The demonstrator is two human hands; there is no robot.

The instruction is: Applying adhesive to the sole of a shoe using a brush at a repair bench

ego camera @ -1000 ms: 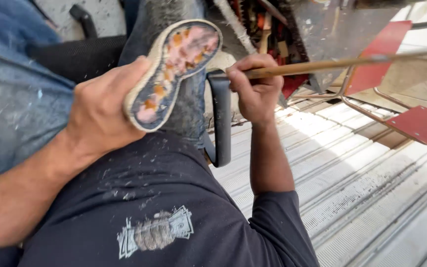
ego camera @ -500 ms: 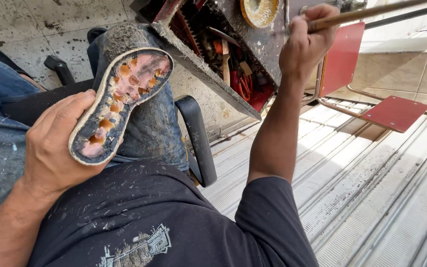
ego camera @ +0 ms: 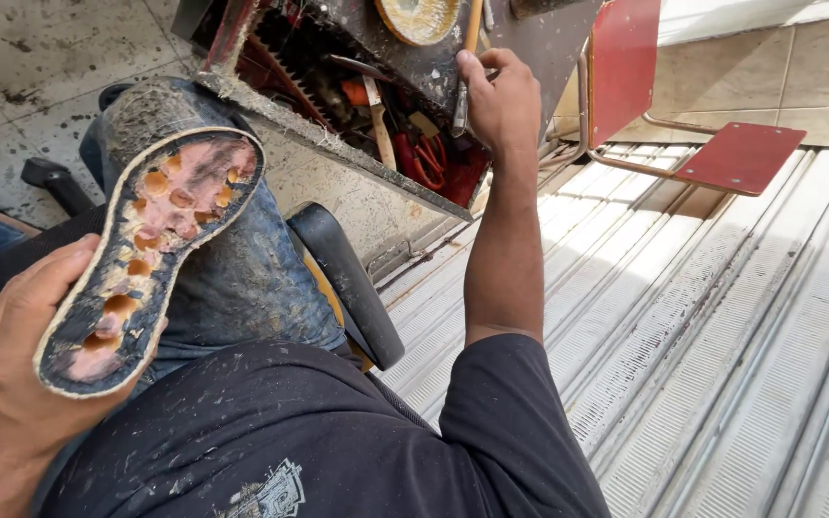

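The sole (ego camera: 151, 259) lay in the left hand (ego camera: 11, 384), low at the left of the view, its worn underside turned up: a dark rim around a pink bed dotted with orange spots. The left hand was clamped on its heel end, thumb along the near edge, while the toe end pointed up and away over a knee in stained jeans (ego camera: 232, 278). One sole was in view.

The right hand (ego camera: 503, 101) was well apart from it, stretched out on a straight arm to the top of the view. Its fingers were curled around a thin wooden stick (ego camera: 473, 24) that ran up out of the frame, and they hung just over an open tool tray (ego camera: 338, 144); whether the grip was tight could not be told.

Between the two hands stood the knee and the black armrest (ego camera: 352, 288) of a chair. The tray held a jumble of tools, too tangled to count, among them red-handled pliers (ego camera: 419, 158) and a round yellowish disc (ego camera: 419, 17) on top.

To the right of the arm stood a red metal stool (ego camera: 736, 153) with two red plates, one upright and one flat, on a ribbed metal floor (ego camera: 722, 364). A dark, dust-flecked shirt (ego camera: 290, 441) filled the bottom of the view.
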